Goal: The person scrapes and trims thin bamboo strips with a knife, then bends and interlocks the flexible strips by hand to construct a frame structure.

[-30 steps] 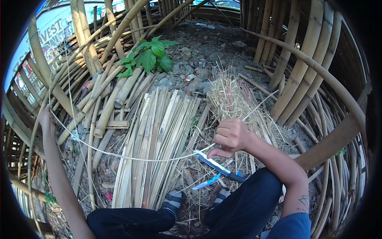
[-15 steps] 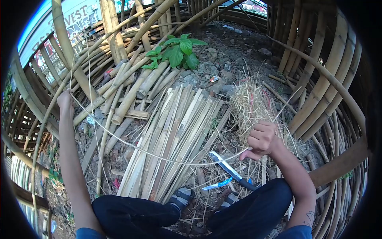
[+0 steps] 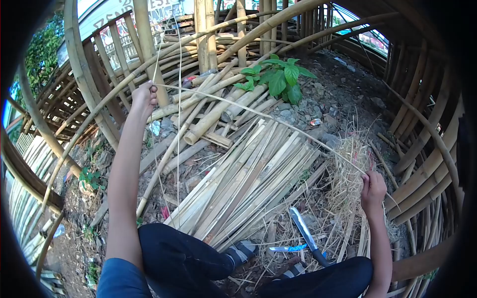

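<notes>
A long thin pale strip (image 3: pixel 258 113) stretches nearly straight between both hands, above a fanned stack of split bamboo slats (image 3: pixel 248 174). My left hand (image 3: pixel 144 97), raised at the upper left, is closed on one part of it, and thin lengths rise and hang near that fist. My right hand (image 3: pixel 373 191), at the right beside a heap of dry shavings (image 3: pixel 348 174), is closed round the strip's other part. On the ground before my knees lie a large dark-handled blade (image 3: pixel 304 229) and a smaller knife with a blue-patterned part (image 3: pixel 293 248).
Cut bamboo poles (image 3: pixel 206 128) lie behind the slats, near a leafy green plant (image 3: pixel 285 79). Curved bamboo framing (image 3: pixel 79 74) surrounds the spot on the left and right. Rubble (image 3: pixel 323 99) covers the ground at the back.
The view has swung left. The strip, sagging in a curve before, is now pulled nearly straight. My right hand has moved outward and turned, while my left hand remains closed on the strip.
</notes>
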`<state>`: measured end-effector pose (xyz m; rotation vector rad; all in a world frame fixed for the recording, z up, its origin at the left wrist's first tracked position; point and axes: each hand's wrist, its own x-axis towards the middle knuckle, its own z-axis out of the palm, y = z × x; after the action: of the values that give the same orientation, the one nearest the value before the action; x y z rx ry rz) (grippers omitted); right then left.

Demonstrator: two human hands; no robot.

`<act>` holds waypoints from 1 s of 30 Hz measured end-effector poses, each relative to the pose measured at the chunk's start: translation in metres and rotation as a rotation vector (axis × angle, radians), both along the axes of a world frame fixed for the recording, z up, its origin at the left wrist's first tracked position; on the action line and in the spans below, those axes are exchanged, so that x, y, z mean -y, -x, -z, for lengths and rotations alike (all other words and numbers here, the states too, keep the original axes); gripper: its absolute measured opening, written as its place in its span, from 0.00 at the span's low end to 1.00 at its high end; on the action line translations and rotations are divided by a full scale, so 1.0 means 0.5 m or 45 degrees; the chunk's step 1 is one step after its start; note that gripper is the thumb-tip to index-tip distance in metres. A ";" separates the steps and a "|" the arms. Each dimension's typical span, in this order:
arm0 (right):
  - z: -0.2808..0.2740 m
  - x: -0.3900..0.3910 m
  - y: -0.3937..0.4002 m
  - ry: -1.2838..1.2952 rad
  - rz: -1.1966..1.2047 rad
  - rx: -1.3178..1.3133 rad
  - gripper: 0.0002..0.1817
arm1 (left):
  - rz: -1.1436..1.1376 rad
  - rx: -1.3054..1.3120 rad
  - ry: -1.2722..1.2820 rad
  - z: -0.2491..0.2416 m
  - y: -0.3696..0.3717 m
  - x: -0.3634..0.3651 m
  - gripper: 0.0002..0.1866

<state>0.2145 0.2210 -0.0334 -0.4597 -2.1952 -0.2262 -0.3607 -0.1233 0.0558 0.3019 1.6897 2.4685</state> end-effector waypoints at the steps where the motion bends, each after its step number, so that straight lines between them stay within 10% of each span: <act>1: 0.004 -0.009 0.000 -0.027 0.117 -0.005 0.03 | 0.065 0.013 -0.048 -0.004 -0.005 -0.004 0.08; 12: 0.030 -0.098 -0.056 -0.058 0.493 -0.095 0.05 | 0.663 0.047 -0.091 -0.050 -0.082 -0.022 0.09; 30: 0.064 -0.104 -0.077 0.088 0.451 0.135 0.04 | 0.585 -0.162 -0.055 -0.069 -0.153 -0.036 0.12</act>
<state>0.2527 0.2733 -0.0655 -0.8944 -2.2172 -0.3726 -0.2843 -0.1053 0.0902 0.7714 1.4110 2.1808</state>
